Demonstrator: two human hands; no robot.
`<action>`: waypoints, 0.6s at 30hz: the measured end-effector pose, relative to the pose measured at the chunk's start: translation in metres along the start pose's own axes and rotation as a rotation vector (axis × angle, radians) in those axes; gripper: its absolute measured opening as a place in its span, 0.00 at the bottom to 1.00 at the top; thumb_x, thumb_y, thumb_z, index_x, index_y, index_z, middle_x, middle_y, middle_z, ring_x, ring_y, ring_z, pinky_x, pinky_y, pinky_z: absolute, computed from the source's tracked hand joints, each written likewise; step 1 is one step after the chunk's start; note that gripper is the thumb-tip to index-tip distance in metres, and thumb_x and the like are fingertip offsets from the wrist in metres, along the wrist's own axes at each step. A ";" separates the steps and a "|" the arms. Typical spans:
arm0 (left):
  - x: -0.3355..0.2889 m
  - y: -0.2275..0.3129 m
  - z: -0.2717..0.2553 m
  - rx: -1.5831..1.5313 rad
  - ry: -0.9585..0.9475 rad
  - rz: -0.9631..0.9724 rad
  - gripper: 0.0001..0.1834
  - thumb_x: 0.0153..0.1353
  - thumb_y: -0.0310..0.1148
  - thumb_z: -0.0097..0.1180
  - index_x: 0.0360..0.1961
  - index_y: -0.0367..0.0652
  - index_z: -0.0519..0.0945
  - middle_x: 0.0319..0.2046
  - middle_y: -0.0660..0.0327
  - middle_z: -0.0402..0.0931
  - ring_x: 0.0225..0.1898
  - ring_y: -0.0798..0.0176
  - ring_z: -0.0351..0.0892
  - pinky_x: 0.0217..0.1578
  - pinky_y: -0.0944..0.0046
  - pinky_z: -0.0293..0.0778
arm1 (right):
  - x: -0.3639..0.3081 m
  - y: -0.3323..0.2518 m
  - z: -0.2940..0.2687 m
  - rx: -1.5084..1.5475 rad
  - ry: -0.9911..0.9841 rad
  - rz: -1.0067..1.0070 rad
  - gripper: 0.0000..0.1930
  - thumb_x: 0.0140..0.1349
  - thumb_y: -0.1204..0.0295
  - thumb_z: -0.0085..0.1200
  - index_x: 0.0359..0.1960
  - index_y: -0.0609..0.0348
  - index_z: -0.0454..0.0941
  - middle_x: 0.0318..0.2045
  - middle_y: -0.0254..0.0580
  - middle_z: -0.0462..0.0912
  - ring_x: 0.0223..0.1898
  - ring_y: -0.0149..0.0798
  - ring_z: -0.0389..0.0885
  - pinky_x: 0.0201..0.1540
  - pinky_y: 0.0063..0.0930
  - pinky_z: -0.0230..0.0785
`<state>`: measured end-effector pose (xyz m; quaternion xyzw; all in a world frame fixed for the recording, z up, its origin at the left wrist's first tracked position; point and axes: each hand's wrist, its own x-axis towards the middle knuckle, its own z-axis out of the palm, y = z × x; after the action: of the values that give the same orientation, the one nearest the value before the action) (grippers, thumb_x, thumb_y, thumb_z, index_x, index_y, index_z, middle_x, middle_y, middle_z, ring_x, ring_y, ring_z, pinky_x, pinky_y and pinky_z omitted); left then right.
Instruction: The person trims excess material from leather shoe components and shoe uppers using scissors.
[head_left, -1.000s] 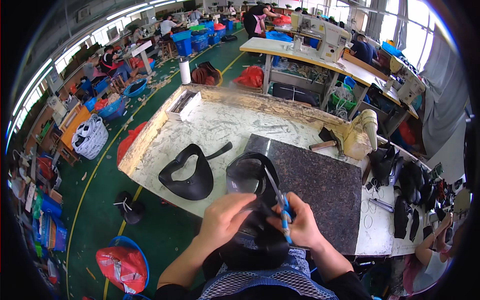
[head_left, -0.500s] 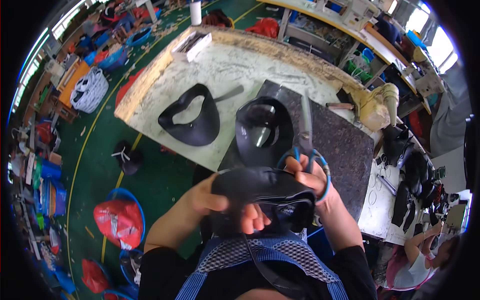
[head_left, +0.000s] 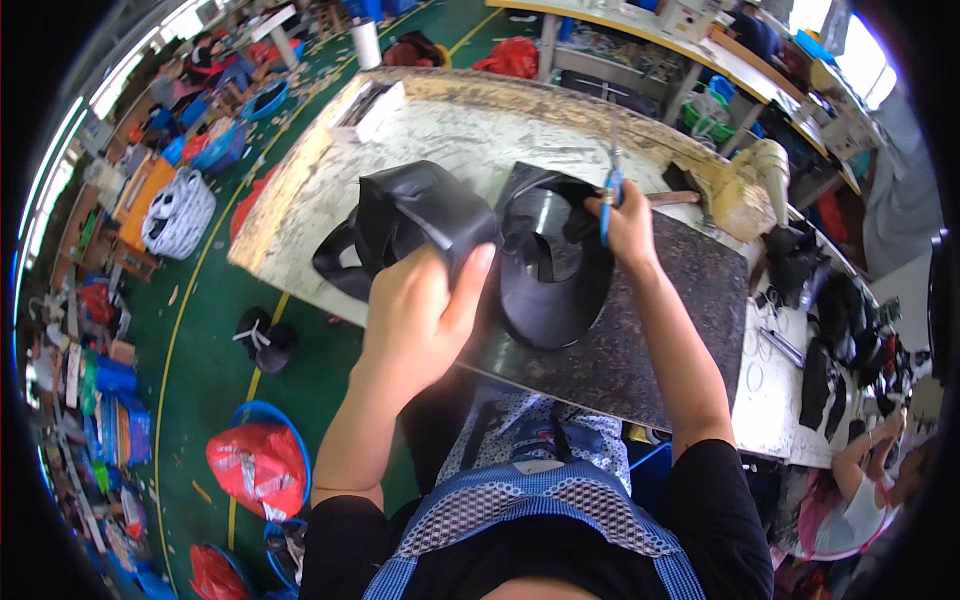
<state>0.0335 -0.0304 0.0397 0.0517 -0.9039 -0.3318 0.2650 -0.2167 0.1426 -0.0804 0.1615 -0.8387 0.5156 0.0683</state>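
A black shoe upper (head_left: 415, 195) hangs over the left part of the table, with my left hand (head_left: 420, 310) closed on its near edge. Partly behind it lies another black shoe upper (head_left: 337, 255) on the pale tabletop. My right hand (head_left: 628, 225) grips blue-handled scissors (head_left: 612, 185), their blades pointing away from me. Beside that hand, a third black shoe upper (head_left: 550, 315) rests on the dark slab (head_left: 680, 330), its opening facing up. Whether my right fingers also touch this upper I cannot tell.
A hammer with a wooden handle (head_left: 672, 198) lies by a yellowish machine part (head_left: 755, 190) at the right. A small white box (head_left: 370, 112) stands at the table's far left corner. Red bags in blue tubs (head_left: 258, 465) sit on the floor at left. Another person (head_left: 860, 500) works at far right.
Both hands have moved forward from near my body to over the table. The held upper went to the left, over the one lying there. The scissors shifted farther away.
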 end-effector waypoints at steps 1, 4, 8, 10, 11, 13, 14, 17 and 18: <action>0.011 -0.007 0.019 0.045 0.021 0.041 0.16 0.69 0.38 0.51 0.30 0.36 0.78 0.22 0.47 0.77 0.24 0.41 0.78 0.27 0.49 0.73 | 0.000 -0.008 -0.024 -0.021 0.064 -0.042 0.17 0.48 0.71 0.68 0.31 0.66 0.72 0.25 0.45 0.76 0.29 0.37 0.73 0.36 0.35 0.68; 0.049 -0.034 0.090 0.197 -0.012 0.101 0.24 0.70 0.45 0.48 0.25 0.34 0.76 0.20 0.44 0.76 0.24 0.39 0.79 0.27 0.46 0.74 | -0.005 -0.018 -0.101 -0.057 0.306 -0.161 0.14 0.51 0.75 0.66 0.30 0.64 0.70 0.22 0.39 0.71 0.26 0.33 0.66 0.33 0.33 0.65; 0.085 -0.057 0.158 -0.013 -0.263 -0.095 0.31 0.66 0.56 0.51 0.29 0.31 0.79 0.28 0.41 0.80 0.36 0.36 0.81 0.37 0.44 0.74 | -0.036 -0.037 -0.171 -0.175 0.373 -0.122 0.13 0.53 0.75 0.65 0.34 0.65 0.71 0.22 0.40 0.73 0.26 0.32 0.67 0.33 0.31 0.65; 0.075 -0.039 0.156 0.136 -0.122 -0.064 0.29 0.64 0.57 0.52 0.36 0.36 0.82 0.36 0.48 0.82 0.44 0.44 0.81 0.44 0.51 0.75 | -0.066 -0.045 -0.181 -0.238 0.404 -0.104 0.10 0.55 0.78 0.61 0.35 0.64 0.72 0.24 0.45 0.75 0.27 0.35 0.68 0.36 0.31 0.67; 0.066 -0.036 0.154 0.051 0.138 0.100 0.23 0.62 0.50 0.59 0.39 0.37 0.81 0.37 0.51 0.82 0.44 0.49 0.81 0.46 0.54 0.75 | -0.076 -0.038 -0.178 -0.262 0.393 -0.120 0.10 0.55 0.79 0.60 0.36 0.63 0.72 0.26 0.48 0.77 0.27 0.40 0.72 0.35 0.33 0.69; 0.042 0.009 0.135 -0.459 0.055 0.213 0.32 0.55 0.42 0.70 0.56 0.36 0.72 0.51 0.49 0.76 0.54 0.48 0.76 0.58 0.57 0.69 | -0.099 -0.043 -0.172 -0.356 0.358 -0.090 0.11 0.54 0.80 0.59 0.37 0.62 0.71 0.29 0.53 0.80 0.29 0.52 0.79 0.35 0.39 0.71; 0.026 0.039 0.127 -0.540 -0.050 0.284 0.35 0.58 0.37 0.66 0.64 0.36 0.66 0.60 0.52 0.70 0.63 0.53 0.68 0.62 0.55 0.64 | -0.110 -0.058 -0.161 -0.417 0.330 -0.050 0.12 0.54 0.80 0.59 0.38 0.61 0.71 0.31 0.56 0.81 0.32 0.59 0.82 0.34 0.43 0.73; -0.001 0.042 0.136 -0.297 0.004 0.282 0.26 0.62 0.29 0.60 0.60 0.35 0.71 0.55 0.48 0.75 0.56 0.49 0.75 0.57 0.55 0.70 | -0.126 -0.071 -0.121 -0.303 0.189 -0.211 0.14 0.51 0.75 0.62 0.38 0.58 0.70 0.27 0.50 0.82 0.33 0.59 0.82 0.34 0.49 0.75; -0.003 0.022 0.139 -0.241 0.051 0.246 0.22 0.63 0.28 0.58 0.58 0.34 0.73 0.51 0.47 0.77 0.51 0.45 0.78 0.53 0.55 0.73 | -0.132 -0.077 -0.111 -0.267 0.129 -0.252 0.14 0.51 0.75 0.62 0.38 0.58 0.70 0.26 0.49 0.82 0.32 0.59 0.82 0.34 0.48 0.75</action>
<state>-0.0336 0.0674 -0.0370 -0.0828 -0.8501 -0.4015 0.3305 -0.0724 0.2361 -0.0018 0.2214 -0.8666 0.3964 0.2071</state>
